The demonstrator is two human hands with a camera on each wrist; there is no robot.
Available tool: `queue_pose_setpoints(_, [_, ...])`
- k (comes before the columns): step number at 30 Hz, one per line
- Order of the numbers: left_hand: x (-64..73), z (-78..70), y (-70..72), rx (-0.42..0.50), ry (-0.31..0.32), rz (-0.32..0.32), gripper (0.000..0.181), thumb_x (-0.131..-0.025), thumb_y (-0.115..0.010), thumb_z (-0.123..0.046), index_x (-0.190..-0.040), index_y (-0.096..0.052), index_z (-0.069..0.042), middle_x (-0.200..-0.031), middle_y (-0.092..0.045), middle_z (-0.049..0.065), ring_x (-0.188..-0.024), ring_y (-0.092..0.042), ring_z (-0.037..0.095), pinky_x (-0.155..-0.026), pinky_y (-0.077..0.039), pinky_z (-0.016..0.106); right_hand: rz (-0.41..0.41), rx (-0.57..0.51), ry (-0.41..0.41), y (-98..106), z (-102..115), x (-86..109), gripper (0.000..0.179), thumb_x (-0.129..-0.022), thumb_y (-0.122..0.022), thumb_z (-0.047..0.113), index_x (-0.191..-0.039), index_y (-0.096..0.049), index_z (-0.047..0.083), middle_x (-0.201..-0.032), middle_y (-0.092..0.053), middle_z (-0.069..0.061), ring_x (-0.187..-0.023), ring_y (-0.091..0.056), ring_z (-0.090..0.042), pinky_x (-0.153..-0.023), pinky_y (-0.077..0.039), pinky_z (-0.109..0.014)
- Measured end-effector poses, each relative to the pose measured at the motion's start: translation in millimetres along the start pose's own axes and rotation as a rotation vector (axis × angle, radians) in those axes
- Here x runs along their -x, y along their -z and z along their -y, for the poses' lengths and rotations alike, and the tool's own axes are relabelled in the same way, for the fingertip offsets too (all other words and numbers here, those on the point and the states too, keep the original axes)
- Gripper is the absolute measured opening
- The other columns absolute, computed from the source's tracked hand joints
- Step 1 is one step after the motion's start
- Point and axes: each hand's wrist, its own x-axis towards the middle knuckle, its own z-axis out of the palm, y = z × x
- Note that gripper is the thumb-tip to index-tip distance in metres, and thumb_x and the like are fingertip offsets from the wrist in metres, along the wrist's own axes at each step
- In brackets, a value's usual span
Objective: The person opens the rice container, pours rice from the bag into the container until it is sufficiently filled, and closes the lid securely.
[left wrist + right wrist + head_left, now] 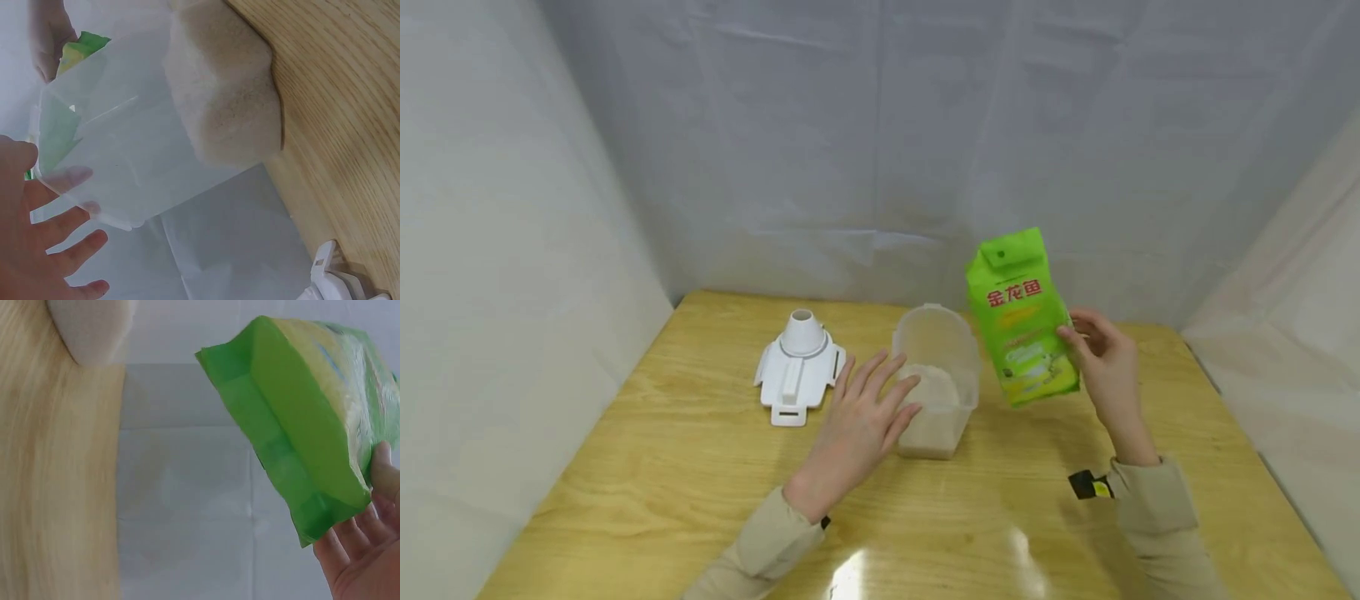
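Observation:
My right hand (pixel 1108 375) holds a green rice bag (pixel 1022 325) by its lower right side, thumb on the front and fingers behind. The bag hangs tilted above the table, its folded top upward; its flat bottom (pixel 306 419) shows in the right wrist view. A clear plastic container (pixel 934 333) stands upright on the table, with pale grain like rice (pixel 225 94) in its lower part. My left hand (pixel 857 421) hovers at the container's left side with fingers spread and fairly straight. Whether its fingertips touch the rim cannot be made out.
On the left of the wooden table (pixel 677 467) lies a white plastic lid (pixel 793 383) with a raised round spout. A grey sheet (pixel 820 167) hangs behind the table's back edge, and pale sheets hang on both sides.

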Motion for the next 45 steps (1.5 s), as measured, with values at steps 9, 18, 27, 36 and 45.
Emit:
queue_pose_setpoints(9, [2.6,1.5,0.2,0.015,-0.001,-0.046,0.049,-0.110,-0.033,-0.045,-0.126,-0.068,-0.015,-0.145,-0.056,0.013,-0.136,-0.049,0.036,-0.115,-0.031,0.062,0.095,-0.016,-0.161,13,-25,5.0,0.046,-0.103,-0.057,0.004,-0.147,-0.046,0.002,-0.093,-0.064,0.019,-0.079,-0.064,0.002,-0.056,-0.052,-0.018])
queue_pose_setpoints(18, [4.4,3.7,1.6,0.016,0.008,-0.036,0.048,-0.110,-0.033,-0.045,-0.128,-0.067,-0.015,-0.146,-0.055,0.012,-0.138,-0.047,0.034,-0.117,-0.029,0.061,0.303,0.080,-0.335,22,-57,8.4,0.062,-0.105,-0.047,-0.001,-0.160,-0.020,0.003,-0.133,-0.051,-0.033,-0.083,-0.058,0.005,-0.062,-0.054,-0.027])
queue_pose_setpoints(27, [5.7,3.8,2.3,0.011,0.008,-0.028,0.041,-0.108,-0.043,-0.043,-0.127,-0.067,-0.016,-0.147,-0.054,0.012,-0.139,-0.047,0.034,-0.116,-0.031,0.060,0.508,0.158,-0.489,31,-85,15.3,0.068,-0.103,-0.043,-0.003,-0.159,-0.005,-0.006,-0.141,-0.036,-0.043,-0.086,-0.058,-0.013,-0.062,-0.051,-0.028])
queue_pose_setpoints(36, [5.1,3.0,0.5,0.019,0.006,-0.040,0.051,-0.111,-0.029,-0.046,-0.127,-0.067,-0.016,-0.146,-0.054,0.012,-0.137,-0.048,0.034,-0.116,-0.031,0.060,0.546,0.192,-0.499,36,-97,15.2,0.066,-0.103,-0.043,0.001,-0.158,-0.008,-0.008,-0.146,-0.030,-0.046,-0.113,-0.058,-0.041,-0.079,-0.055,-0.033])
queue_pose_setpoints(45, [4.7,2.8,1.6,0.019,0.004,-0.032,0.042,-0.109,-0.041,-0.043,-0.128,-0.067,-0.016,-0.147,-0.054,0.012,-0.137,-0.048,0.034,-0.116,-0.031,0.060,0.437,0.346,-0.309,33,-81,13.9,0.058,-0.109,-0.044,0.016,-0.158,-0.020,-0.004,-0.153,-0.025,-0.042,-0.134,-0.031,-0.062,-0.102,-0.038,-0.070])
